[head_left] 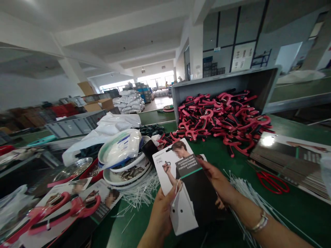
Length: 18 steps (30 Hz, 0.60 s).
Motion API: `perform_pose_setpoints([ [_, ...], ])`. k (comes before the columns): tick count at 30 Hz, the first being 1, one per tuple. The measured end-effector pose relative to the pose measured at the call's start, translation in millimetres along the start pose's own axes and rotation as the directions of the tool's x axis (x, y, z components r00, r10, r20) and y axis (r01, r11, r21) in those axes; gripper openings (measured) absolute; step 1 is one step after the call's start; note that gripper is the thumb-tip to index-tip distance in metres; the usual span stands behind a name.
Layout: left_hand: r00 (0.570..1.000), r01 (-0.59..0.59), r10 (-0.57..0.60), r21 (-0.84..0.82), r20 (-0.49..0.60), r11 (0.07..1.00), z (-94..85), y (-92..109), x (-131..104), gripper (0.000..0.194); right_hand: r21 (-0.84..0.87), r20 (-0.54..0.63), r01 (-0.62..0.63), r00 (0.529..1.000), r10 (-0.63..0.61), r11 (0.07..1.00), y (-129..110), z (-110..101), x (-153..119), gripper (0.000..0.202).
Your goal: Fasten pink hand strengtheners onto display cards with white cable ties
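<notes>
A printed card reading "adjustable grip strengthener" is held upright over the table. My left hand grips its lower left side, with the thumb on the front beside a thin white cable tie. Behind the right edge of the card is my right hand, its fingers closed around that side; part of another card shows there. Left of them, pink and black hand grips lie fastened on similar cards.
Grey crate tipped on its side, spilling pink grips. Card stack and red scissors at right. Loose white cable ties beside stacked bowls of metal parts. More ties lie under my right forearm.
</notes>
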<state>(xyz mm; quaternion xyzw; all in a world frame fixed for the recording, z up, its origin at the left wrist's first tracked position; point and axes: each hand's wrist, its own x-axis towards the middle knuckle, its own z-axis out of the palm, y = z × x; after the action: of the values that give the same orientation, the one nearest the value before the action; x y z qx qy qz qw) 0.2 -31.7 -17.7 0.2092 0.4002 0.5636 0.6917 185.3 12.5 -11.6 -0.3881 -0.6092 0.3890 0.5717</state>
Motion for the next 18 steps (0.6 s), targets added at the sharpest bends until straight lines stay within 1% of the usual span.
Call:
perform_pose_setpoints([
  [1, 1.0, -0.013, 0.013, 0.024, -0.011, 1.0, 0.6, 0.6, 0.4, 0.048, -0.038, -0.068, 0.026, 0.997, -0.029, 0.999, -4.3, -6.9, 0.1, 0.03],
  [2, 1.0, -0.02, 0.021, 0.046, -0.014, 0.999, 1.6, 0.9, 1.0, 0.049, -0.121, -0.121, 0.078, 0.988, -0.092, 0.99, -10.5, -12.1, 0.1, 0.029],
  [3, 1.0, -0.024, 0.025, 0.065, -0.008, 0.998, 3.0, 1.1, 1.7, 0.05, -0.249, -0.128, 0.147, 0.975, -0.183, 0.957, -17.9, -15.1, -0.1, 0.028],
  [4, 1.0, -0.029, 0.029, 0.081, 0.005, 0.996, 5.1, 1.2, 2.3, 0.053, -0.398, -0.053, 0.239, 0.958, -0.282, 0.886, -25.9, -15.6, -0.7, 0.028],
  [5, 0.999, -0.036, 0.034, 0.097, 0.026, 0.995, 7.5, 1.2, 2.7, 0.057, -0.531, 0.089, 0.34, 0.933, -0.349, 0.776, -33.5, -13.5, -1.5, 0.028],
  [6, 0.997, -0.053, 0.048, 0.112, 0.052, 0.992, 10.2, 1.2, 2.7, 0.062, -0.621, 0.237, 0.429, 0.9, -0.365, 0.656, -39.6, -9.4, -2.5, 0.028],
  [7, 0.995, -0.076, 0.067, 0.125, 0.073, 0.989, 12.7, 1.3, 2.4, 0.065, -0.673, 0.348, 0.494, 0.868, -0.354, 0.55, -43.6, -4.1, -3.3, 0.027],
  [8, 0.992, -0.099, 0.088, 0.136, 0.088, 0.986, 14.7, 1.4, 1.9, 0.066, -0.7, 0.422, 0.54, 0.841, -0.338, 0.468, -45.2, 1.5, -3.8, 0.025],
  [9, 0.99, -0.117, 0.104, 0.15, 0.096, 0.982, 16.0, 1.5, 1.4, 0.065, -0.711, 0.472, 0.573, 0.819, -0.326, 0.409, -44.5, 6.6, -3.9, 0.023],
  [11, 0.988, -0.128, 0.11, 0.188, 0.106, 0.974, 16.0, 1.2, 0.9, 0.061, -0.703, 0.541, 0.627, 0.778, -0.319, 0.335, -38.5, 13.2, -2.8, 0.019],
  [13, 0.989, -0.116, 0.093, 0.231, 0.111, 0.966, 13.1, 0.3, 1.6, 0.054, -0.668, 0.603, 0.684, 0.728, -0.326, 0.293, -31.6, 15.4, -1.3, 0.018],
  [14, 0.99, -0.108, 0.081, 0.247, 0.116, 0.963, 11.3, -0.2, 2.4, 0.052, -0.65, 0.615, 0.701, 0.712, -0.339, 0.293, -29.5, 15.6, -0.7, 0.018],
  [15, 0.99, -0.098, 0.069, 0.258, 0.12, 0.961, 9.7, -0.8, 3.5, 0.05, -0.636, 0.609, 0.704, 0.709, -0.356, 0.316, -28.9, 15.6, -0.2, 0.019],
  [16, 0.991, -0.088, 0.057, 0.26, 0.125, 0.962, 8.5, -1.2, 4.7, 0.049, -0.626, 0.584, 0.692, 0.721, -0.372, 0.359, -29.5, 15.7, 0.1, 0.019],
  [17, 0.99, -0.08, 0.048, 0.256, 0.132, 0.963, 7.8, -1.5, 6.0, 0.047, -0.617, 0.545, 0.667, 0.745, -0.385, 0.419, -31.2, 15.8, 0.4, 0.02],
  [18, 0.989, -0.077, 0.042, 0.251, 0.143, 0.965, 7.6, -1.4, 7.4, 0.045, -0.61, 0.496, 0.627, 0.779, -0.384, 0.485, -33.5, 15.4, 1.0, 0.02],
])
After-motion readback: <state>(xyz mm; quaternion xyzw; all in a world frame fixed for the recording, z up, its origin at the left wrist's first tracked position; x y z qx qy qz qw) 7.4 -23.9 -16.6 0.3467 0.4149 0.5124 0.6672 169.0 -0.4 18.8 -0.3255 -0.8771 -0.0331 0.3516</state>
